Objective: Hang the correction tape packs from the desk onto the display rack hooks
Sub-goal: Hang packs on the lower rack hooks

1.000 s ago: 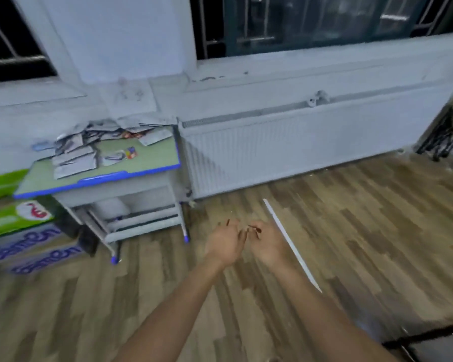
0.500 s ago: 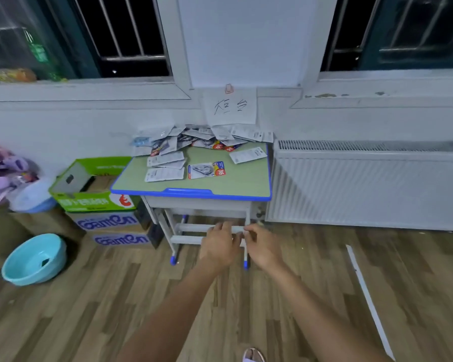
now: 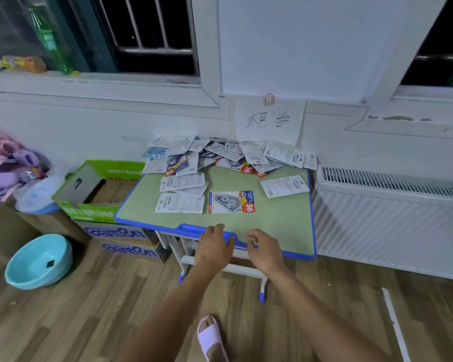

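Observation:
A small green desk (image 3: 280, 226) with a blue rim stands against the wall. Several correction tape packs lie on it, most in a heap (image 3: 228, 154) along its back edge. One pack (image 3: 231, 202) lies face up near the middle, with white face-down packs (image 3: 179, 203) to its left and another (image 3: 285, 186) to its right. My left hand (image 3: 214, 245) and my right hand (image 3: 264, 248) hover side by side over the desk's front edge, fingers loosely bent, holding nothing. No display rack is in view.
Stacked cardboard boxes (image 3: 102, 202) stand left of the desk, with a turquoise basin (image 3: 38, 261) on the wood floor in front of them. A white radiator (image 3: 392, 220) lines the wall on the right. A handwritten paper sign (image 3: 270, 121) hangs above the desk. My slippered foot (image 3: 211, 335) is below.
The view has swung left and closed in on the desk. Both empty hands now reach its front edge and have spread slightly apart.

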`<state>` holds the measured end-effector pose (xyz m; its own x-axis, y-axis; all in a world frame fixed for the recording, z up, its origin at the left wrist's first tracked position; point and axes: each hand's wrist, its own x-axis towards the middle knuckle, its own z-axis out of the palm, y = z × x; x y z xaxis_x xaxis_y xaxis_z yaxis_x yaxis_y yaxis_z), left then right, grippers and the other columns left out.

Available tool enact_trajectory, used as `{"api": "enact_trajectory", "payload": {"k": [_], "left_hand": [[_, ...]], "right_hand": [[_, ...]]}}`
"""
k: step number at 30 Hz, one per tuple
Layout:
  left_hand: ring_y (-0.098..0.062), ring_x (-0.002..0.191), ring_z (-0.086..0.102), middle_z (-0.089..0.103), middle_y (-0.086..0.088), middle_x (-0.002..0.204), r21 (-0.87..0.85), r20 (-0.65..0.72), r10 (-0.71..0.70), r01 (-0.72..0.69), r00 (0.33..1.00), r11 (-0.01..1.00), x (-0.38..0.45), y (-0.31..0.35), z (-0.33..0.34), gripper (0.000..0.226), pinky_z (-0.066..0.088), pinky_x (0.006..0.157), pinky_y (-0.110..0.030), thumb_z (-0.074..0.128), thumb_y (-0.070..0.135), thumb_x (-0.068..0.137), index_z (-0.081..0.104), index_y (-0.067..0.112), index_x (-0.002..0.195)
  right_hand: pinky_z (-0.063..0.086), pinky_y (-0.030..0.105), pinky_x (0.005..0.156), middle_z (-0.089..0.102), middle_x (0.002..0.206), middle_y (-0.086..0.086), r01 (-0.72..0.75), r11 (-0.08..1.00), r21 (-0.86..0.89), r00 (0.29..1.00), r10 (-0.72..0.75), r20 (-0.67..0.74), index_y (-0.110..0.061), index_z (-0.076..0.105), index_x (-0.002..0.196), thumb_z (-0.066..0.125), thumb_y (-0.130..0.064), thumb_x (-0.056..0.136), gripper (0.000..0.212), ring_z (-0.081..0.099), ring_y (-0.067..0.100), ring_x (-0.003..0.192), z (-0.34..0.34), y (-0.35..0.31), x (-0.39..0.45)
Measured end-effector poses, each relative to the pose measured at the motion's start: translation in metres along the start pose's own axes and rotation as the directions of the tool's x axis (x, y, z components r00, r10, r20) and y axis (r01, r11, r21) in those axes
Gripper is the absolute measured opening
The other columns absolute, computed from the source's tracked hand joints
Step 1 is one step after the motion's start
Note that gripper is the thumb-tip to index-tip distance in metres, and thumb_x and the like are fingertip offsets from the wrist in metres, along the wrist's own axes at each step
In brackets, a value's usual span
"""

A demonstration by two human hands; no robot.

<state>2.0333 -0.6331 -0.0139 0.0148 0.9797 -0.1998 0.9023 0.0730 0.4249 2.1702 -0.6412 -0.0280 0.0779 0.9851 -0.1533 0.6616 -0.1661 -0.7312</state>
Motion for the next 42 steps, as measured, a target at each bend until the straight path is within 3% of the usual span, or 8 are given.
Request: {"api": "enact_trajectory", "payload": {"k": [6, 10, 15, 20, 27, 33, 37, 42], "left_hand": [[-0.03, 0.127, 0.04, 0.036, -0.011, 0.143, 0.034, -0.092, -0.075, 0.078, 0.993, 0.996, 0.1, -0.046, -0.037, 0.051, 0.036, 0.102, -0.039, 0.043, 0.039, 0.098, 0.035, 0.013, 0.141], [-0.031, 0.137, 0.027, 0.025, -0.015, 0.15, 0.04, -0.118, -0.271, 0.277, 0.955, 0.96, 0.15, -0.084, -0.057, 0.061, 0.03, 0.109, -0.04, 0.045, 0.04, 0.097, 0.023, 0.011, 0.145], [-0.032, 0.137, 0.025, 0.027, -0.016, 0.146, -0.042, -0.111, -0.449, 0.448, 0.887, 0.893, 0.187, -0.119, -0.065, 0.073, 0.031, 0.109, -0.042, 0.051, 0.049, 0.091, 0.018, 0.01, 0.144], [-0.029, 0.138, 0.027, 0.04, -0.01, 0.144, -0.115, -0.083, -0.48, 0.47, 0.873, 0.875, 0.205, -0.135, -0.063, 0.067, 0.033, 0.108, -0.042, 0.052, 0.046, 0.092, 0.022, 0.013, 0.142], [-0.027, 0.138, 0.027, 0.043, -0.005, 0.142, -0.223, -0.091, -0.473, 0.445, 0.877, 0.868, 0.212, -0.142, -0.063, 0.06, 0.034, 0.107, -0.042, 0.054, 0.021, 0.089, 0.026, 0.014, 0.141], [-0.027, 0.126, 0.041, 0.048, -0.01, 0.137, -0.486, -0.159, -0.483, 0.358, 0.861, 0.797, 0.218, -0.132, -0.064, 0.075, 0.043, 0.095, -0.039, 0.052, 0.0, 0.08, 0.022, 0.016, 0.146], [-0.032, 0.122, 0.051, 0.047, -0.013, 0.141, -0.615, -0.249, -0.505, 0.268, 0.827, 0.742, 0.219, -0.128, -0.063, 0.079, 0.043, 0.094, -0.037, 0.05, 0.001, 0.088, 0.005, 0.011, 0.152], [-0.023, 0.112, 0.056, 0.055, -0.016, 0.129, -0.806, -0.193, -0.56, 0.195, 0.805, 0.559, 0.231, -0.111, -0.067, 0.065, 0.038, 0.083, -0.016, 0.052, 0.003, 0.093, 0.016, 0.002, 0.147]], "right_hand": [[0.042, 0.025, 0.087, 0.064, 0.122, 0.005, 0.035, 0.997, -0.064, 0.999, -0.035, 0.013, -0.014, 0.06, 0.122, 0.053, -0.017, 0.092, 0.031, 0.058, 0.022, 0.111, 0.029, -0.048, 0.103], [0.04, 0.027, 0.089, 0.06, 0.121, 0.006, 0.095, 0.99, -0.106, 0.995, -0.091, 0.04, -0.011, 0.059, 0.12, 0.058, -0.018, 0.089, 0.032, 0.053, 0.024, 0.115, 0.061, -0.088, 0.16], [0.03, 0.029, 0.107, 0.042, 0.143, 0.003, 0.269, 0.93, -0.25, 0.958, -0.232, 0.169, -0.014, 0.043, 0.137, 0.058, -0.02, 0.091, 0.049, 0.035, 0.02, 0.133, 0.097, -0.124, 0.212], [0.031, 0.035, 0.106, 0.041, 0.141, 0.003, 0.391, 0.818, -0.421, 0.909, -0.273, 0.313, -0.016, 0.041, 0.136, 0.062, -0.028, 0.087, 0.054, 0.034, 0.021, 0.133, 0.122, -0.137, 0.245], [0.035, 0.047, 0.103, 0.025, 0.146, 0.006, 0.354, 0.781, -0.515, 0.921, -0.196, 0.335, -0.017, 0.026, 0.14, 0.054, -0.052, 0.088, 0.069, 0.018, 0.024, 0.139, 0.138, -0.13, 0.255], [0.043, 0.043, 0.095, 0.036, 0.139, 0.015, 0.392, 0.719, -0.573, 0.909, -0.209, 0.359, -0.013, 0.029, 0.137, 0.05, -0.019, 0.093, 0.049, 0.032, 0.031, 0.13, 0.132, -0.134, 0.262], [0.044, 0.039, 0.087, 0.051, 0.13, 0.01, 0.411, 0.758, -0.507, 0.901, -0.252, 0.353, -0.016, 0.04, 0.134, 0.047, -0.01, 0.092, 0.043, 0.046, 0.031, 0.118, 0.119, -0.137, 0.267], [0.044, 0.031, 0.072, 0.067, 0.1, 0.012, 0.193, 0.955, -0.226, 0.969, -0.149, 0.195, -0.011, 0.062, 0.108, 0.045, -0.009, 0.094, 0.023, 0.06, 0.032, 0.092, 0.092, -0.135, 0.276]]}}
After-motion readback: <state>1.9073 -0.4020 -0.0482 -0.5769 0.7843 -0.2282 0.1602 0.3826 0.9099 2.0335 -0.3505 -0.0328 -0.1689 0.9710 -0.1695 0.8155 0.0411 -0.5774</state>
